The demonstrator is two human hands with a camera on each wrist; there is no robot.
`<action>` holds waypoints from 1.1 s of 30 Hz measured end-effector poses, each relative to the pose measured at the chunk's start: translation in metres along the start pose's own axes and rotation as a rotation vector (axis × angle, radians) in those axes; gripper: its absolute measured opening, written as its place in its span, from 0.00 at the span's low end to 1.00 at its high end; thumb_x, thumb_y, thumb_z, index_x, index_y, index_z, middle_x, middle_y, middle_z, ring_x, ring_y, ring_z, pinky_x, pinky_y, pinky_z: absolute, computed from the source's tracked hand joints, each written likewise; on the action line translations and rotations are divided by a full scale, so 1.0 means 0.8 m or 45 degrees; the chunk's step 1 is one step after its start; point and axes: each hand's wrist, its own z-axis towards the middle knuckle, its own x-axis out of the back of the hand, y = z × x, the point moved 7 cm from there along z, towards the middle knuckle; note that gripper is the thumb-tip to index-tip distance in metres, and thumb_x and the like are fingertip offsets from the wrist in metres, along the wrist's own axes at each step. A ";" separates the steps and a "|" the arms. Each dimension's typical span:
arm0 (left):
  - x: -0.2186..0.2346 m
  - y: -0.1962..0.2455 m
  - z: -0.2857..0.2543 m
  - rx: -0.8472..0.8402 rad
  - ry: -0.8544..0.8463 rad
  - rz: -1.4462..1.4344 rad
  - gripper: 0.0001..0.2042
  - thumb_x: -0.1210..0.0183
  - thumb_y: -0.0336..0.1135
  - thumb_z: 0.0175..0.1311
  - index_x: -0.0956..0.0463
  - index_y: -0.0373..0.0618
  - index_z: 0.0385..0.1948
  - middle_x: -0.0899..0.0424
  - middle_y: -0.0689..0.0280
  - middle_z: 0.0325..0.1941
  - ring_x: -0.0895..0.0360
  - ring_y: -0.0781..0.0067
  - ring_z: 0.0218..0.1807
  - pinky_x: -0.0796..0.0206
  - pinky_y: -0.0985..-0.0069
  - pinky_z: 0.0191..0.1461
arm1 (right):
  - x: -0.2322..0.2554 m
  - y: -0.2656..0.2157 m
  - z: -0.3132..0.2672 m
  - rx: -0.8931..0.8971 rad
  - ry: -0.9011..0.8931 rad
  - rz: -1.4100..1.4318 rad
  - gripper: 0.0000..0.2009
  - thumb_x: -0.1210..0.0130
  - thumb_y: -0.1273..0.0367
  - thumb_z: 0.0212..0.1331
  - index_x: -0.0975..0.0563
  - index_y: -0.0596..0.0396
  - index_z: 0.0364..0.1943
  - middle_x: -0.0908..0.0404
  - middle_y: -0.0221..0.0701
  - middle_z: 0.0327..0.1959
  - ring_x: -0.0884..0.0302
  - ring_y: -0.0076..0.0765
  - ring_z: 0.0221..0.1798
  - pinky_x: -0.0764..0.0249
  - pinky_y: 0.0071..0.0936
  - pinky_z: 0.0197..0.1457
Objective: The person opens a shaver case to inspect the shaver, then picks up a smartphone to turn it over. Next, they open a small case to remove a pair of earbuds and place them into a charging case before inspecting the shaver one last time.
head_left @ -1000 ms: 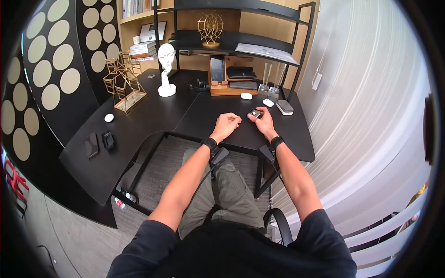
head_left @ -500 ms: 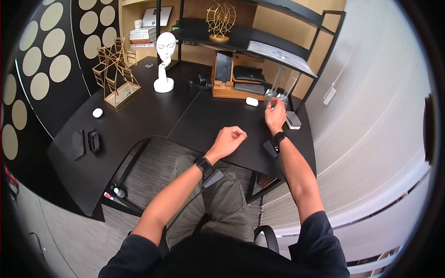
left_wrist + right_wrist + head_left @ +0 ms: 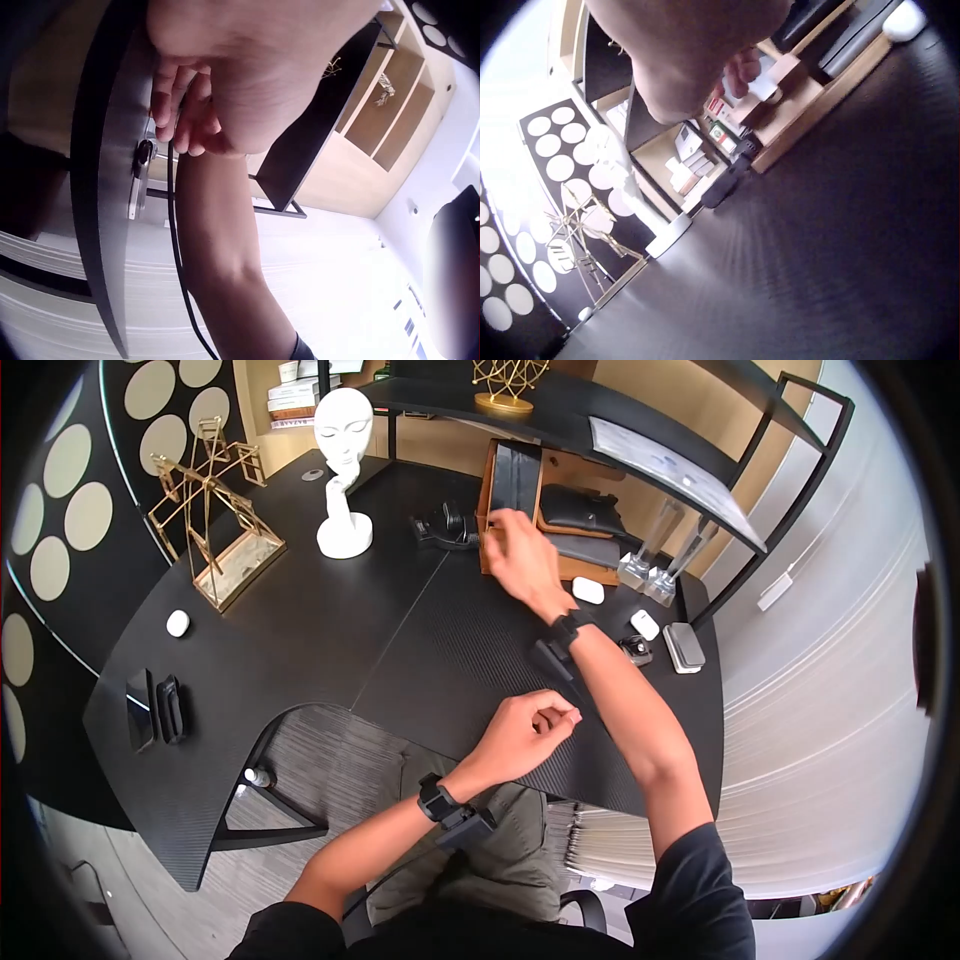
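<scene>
My right hand (image 3: 522, 560) reaches over the desk at the left end of a wooden desk stand (image 3: 821, 106), fingers slightly bent and overlapping the stand. A phone-like dark slab (image 3: 517, 478) leans in that stand. Just left of the fingertips lies a black gadget with a rounded part (image 3: 450, 523). My left hand (image 3: 520, 738) hovers near the desk's front edge, fingers loosely curled and thumb close to the fingertips, with nothing seen in it. A small black camera-like device (image 3: 635, 650) lies on the desk beside a white earbud case (image 3: 645, 625).
Another white case (image 3: 588, 591) lies before the stand, and a grey-and-white block (image 3: 684, 648) at the right. A white face sculpture (image 3: 345, 480) and gold wheel model (image 3: 225, 525) stand left. A black shelf (image 3: 560, 425) overhangs the back. Clear trophies (image 3: 640, 570) stand right.
My right hand let go of the small black device beside the white case at the right, then moved left to the wooden stand. The left hand stays near the desk edge; the view shifted.
</scene>
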 end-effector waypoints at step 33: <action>0.019 0.004 -0.012 -0.026 0.265 -0.173 0.15 0.40 0.36 0.73 0.19 0.36 0.26 0.14 0.65 0.28 0.22 0.85 0.30 0.32 0.81 0.33 | 0.073 -0.015 -0.042 -0.508 0.366 0.675 0.43 0.25 0.54 0.46 0.40 0.64 0.59 0.23 0.47 0.51 0.22 0.49 0.56 0.27 0.39 0.62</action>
